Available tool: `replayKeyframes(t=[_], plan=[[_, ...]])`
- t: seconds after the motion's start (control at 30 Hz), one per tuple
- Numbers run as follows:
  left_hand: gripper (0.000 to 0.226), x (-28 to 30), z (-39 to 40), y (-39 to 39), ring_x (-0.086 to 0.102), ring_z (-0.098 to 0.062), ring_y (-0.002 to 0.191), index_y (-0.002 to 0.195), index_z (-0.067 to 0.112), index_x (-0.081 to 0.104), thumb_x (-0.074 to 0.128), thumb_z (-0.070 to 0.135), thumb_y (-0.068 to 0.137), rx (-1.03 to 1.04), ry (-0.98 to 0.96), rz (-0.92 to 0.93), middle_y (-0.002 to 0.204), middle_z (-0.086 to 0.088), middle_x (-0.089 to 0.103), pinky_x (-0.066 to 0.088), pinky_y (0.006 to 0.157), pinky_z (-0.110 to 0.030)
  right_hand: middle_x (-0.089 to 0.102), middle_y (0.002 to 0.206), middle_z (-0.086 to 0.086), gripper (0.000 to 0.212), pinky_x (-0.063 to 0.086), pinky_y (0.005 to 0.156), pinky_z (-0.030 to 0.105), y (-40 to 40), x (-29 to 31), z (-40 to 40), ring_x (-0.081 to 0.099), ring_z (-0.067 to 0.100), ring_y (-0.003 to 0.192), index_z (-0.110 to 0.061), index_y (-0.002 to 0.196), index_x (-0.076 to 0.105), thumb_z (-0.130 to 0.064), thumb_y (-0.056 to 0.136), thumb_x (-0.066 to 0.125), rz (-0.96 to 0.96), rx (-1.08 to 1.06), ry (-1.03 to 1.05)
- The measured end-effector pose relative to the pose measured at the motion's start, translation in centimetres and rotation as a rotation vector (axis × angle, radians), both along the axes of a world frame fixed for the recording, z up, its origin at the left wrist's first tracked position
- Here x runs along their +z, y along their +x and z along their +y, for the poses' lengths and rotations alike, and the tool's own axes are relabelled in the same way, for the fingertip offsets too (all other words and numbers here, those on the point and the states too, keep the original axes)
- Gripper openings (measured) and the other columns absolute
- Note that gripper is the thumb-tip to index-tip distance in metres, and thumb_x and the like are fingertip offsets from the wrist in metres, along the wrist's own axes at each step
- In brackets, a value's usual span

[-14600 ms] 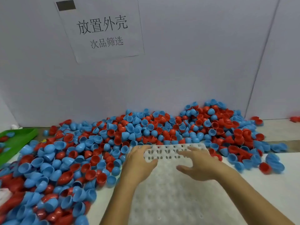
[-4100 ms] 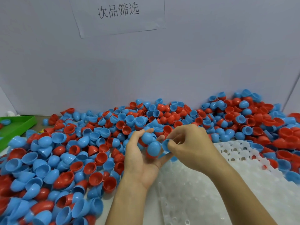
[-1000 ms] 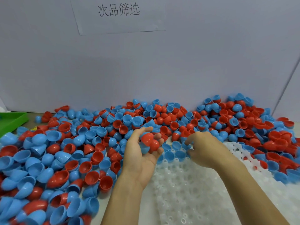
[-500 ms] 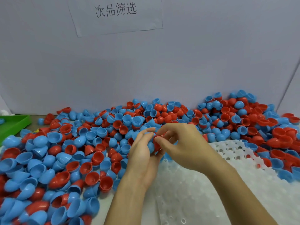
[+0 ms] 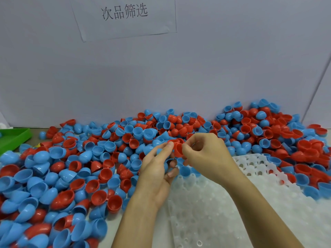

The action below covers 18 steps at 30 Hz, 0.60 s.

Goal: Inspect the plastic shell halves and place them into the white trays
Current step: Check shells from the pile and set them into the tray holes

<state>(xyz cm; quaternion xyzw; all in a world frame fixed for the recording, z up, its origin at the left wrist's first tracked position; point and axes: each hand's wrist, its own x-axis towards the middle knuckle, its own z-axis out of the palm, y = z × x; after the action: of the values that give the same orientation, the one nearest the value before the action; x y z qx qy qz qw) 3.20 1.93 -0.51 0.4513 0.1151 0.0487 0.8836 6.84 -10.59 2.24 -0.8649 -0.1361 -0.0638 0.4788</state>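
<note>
Head camera looks down on a heap of red and blue plastic shell halves [image 5: 75, 169] spread over the worktop left of and beyond the fingers. White tray [image 5: 223, 208] lies beneath and right of both hands. Left hand [image 5: 157, 172] curls around blue halves; right hand [image 5: 206, 154] pinches a red shell half [image 5: 177, 150] against the left fingertips.

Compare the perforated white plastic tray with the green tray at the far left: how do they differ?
The perforated white plastic tray lies right under the hands, while the green tray sits at the left edge, mostly out of frame. The white tray is translucent and full of round holes; the green one is opaque with a plain raised rim. Blue shell halves sit on the white tray. Both border the shell pile.
</note>
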Motion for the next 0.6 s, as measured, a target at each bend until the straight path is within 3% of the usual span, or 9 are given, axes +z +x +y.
replayKeyframes(t=[0.07,0.23,0.37,0.43,0.5,0.57,0.6], plan=[[0.004,-0.1,0.0,0.1,0.046,-0.009,0.056,0.091,0.011,0.071,0.069,0.014,0.090,0.014,0.038,-0.005,0.067,0.000,0.056,0.035,0.041,-0.017,0.071,0.066,-0.005,0.008,0.053,0.057,0.015,-0.1,0.1,-0.2,0.068,0.003,0.064,-0.025,0.081,0.065,-0.021,0.086,0.070,-0.059,0.031,-0.049],[0.017,-0.5,-0.1,0.0,0.048,-0.009,0.056,0.108,0.010,0.073,0.069,0.013,0.091,-0.015,0.181,-0.033,0.071,-0.001,0.059,0.039,0.044,-0.018,0.066,0.067,-0.011,0.020,0.050,0.058,0.014,-0.1,0.2,-0.8,0.063,0.001,0.063,-0.027,0.090,0.072,-0.007,0.086,0.070,-0.186,0.186,-0.257],[0.018,-0.3,-0.1,0.3,0.045,-0.009,0.054,0.108,0.008,0.071,0.065,0.018,0.094,0.009,0.118,-0.010,0.071,-0.003,0.055,0.037,0.042,-0.019,0.068,0.067,-0.016,0.019,0.053,0.061,0.009,0.9,0.9,-2.4,0.067,-0.004,0.066,-0.018,0.093,0.078,-0.004,0.087,0.067,-0.192,0.058,-0.234],[0.019,-0.1,0.1,0.4,0.046,-0.010,0.053,0.106,0.008,0.071,0.059,0.019,0.096,0.022,0.036,0.010,0.068,-0.003,0.057,0.038,0.040,-0.019,0.069,0.072,-0.012,0.018,0.057,0.063,0.018,1.9,1.6,-4.2,0.067,0.005,0.067,-0.019,0.096,0.078,-0.006,0.088,0.067,-0.182,-0.047,-0.337],[0.026,-0.1,0.2,0.3,0.048,-0.012,0.055,0.111,0.008,0.071,0.050,0.018,0.099,0.022,-0.033,-0.004,0.068,-0.006,0.061,0.039,0.040,-0.020,0.069,0.072,-0.004,0.015,0.058,0.061,0.031,3.0,1.8,-5.9,0.066,0.012,0.064,-0.022,0.082,0.076,-0.009,0.086,0.069,-0.096,-0.105,-0.515],[0.029,-0.2,0.1,0.2,0.050,-0.013,0.058,0.114,0.009,0.070,0.044,0.015,0.101,0.030,-0.049,-0.007,0.070,-0.007,0.063,0.040,0.042,-0.021,0.067,0.071,0.002,0.018,0.057,0.058,0.035,3.8,1.0,-6.6,0.064,0.018,0.061,-0.020,0.069,0.072,-0.009,0.083,0.069,0.017,-0.125,-0.717],[0.030,-0.2,0.1,0.2,0.051,-0.013,0.059,0.116,0.009,0.069,0.043,0.012,0.102,0.034,-0.048,-0.005,0.072,-0.008,0.063,0.040,0.043,-0.021,0.068,0.078,0.003,0.014,0.058,0.061,0.035,3.9,0.3,-6.5,0.065,0.020,0.066,-0.019,0.074,0.073,-0.009,0.083,0.069,0.066,-0.121,-0.798]])
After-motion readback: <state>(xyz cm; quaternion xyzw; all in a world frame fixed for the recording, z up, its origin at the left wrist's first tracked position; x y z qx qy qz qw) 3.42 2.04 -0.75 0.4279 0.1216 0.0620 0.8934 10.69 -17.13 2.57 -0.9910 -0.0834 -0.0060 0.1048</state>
